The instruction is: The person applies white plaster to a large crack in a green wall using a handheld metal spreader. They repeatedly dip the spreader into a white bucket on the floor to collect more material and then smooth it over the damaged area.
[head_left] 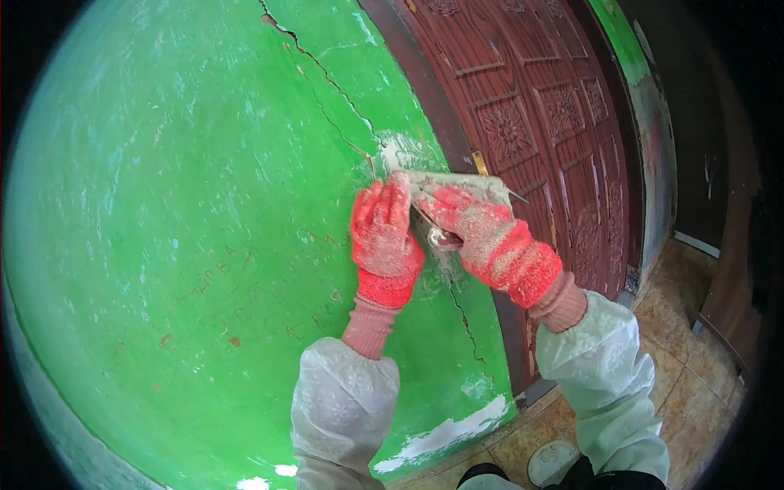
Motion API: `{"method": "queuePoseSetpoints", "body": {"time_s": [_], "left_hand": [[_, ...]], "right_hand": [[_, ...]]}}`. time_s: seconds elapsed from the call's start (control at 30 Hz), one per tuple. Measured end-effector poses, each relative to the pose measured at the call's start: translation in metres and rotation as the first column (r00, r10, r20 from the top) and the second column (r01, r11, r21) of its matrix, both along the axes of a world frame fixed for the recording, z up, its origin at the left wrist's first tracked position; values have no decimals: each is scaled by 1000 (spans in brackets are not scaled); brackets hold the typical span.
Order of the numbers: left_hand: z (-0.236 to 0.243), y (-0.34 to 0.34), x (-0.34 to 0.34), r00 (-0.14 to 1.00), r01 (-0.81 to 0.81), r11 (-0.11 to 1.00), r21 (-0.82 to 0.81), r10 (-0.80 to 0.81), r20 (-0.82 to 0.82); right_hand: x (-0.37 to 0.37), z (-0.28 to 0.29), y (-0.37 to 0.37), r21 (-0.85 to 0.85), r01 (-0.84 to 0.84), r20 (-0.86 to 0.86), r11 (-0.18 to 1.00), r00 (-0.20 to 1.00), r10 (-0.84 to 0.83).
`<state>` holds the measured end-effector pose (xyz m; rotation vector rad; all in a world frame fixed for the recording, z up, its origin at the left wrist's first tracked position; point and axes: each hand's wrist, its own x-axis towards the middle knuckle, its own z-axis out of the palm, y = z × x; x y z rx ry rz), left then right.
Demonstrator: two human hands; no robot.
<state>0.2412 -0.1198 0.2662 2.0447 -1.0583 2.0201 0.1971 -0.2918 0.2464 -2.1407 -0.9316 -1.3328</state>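
Note:
A plaster-coated trowel (pixel 465 181) lies against the cracked green wall (pixel 188 147), just below a white filled patch (pixel 392 151). My right hand (pixel 482 237), in a dusty red glove, is closed on its handle, which is mostly hidden. My left hand (pixel 384 237), also gloved, has its fingers pressed together at the trowel's left end, with the thumb out of sight. A jagged crack (pixel 343 90) runs down from the top to the patch; another continues below my hands toward white patches near the wall's bottom.
A carved brown door (pixel 523 114) in a dark frame stands just right of the wall section. Below are a tan tiled floor (pixel 661 327) and a white shoe (pixel 551 461). A dark brown panel (pixel 731 294) stands at the far right.

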Motion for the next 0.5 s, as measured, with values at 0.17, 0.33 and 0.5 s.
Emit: {"method": "queuePoseSetpoints", "body": {"time_s": [0.17, 0.33, 0.5], "left_hand": [[28, 6, -4, 991, -125, 990, 62, 121, 61], [7, 12, -1, 961, -276, 932, 234, 276, 32], [-9, 13, 2, 959, -278, 931, 237, 284, 9]], "right_hand": [[24, 14, 12, -204, 321, 69, 925, 947, -313], [10, 21, 16, -477, 408, -10, 779, 883, -469], [9, 20, 12, -510, 363, -2, 780, 906, -423]]}}
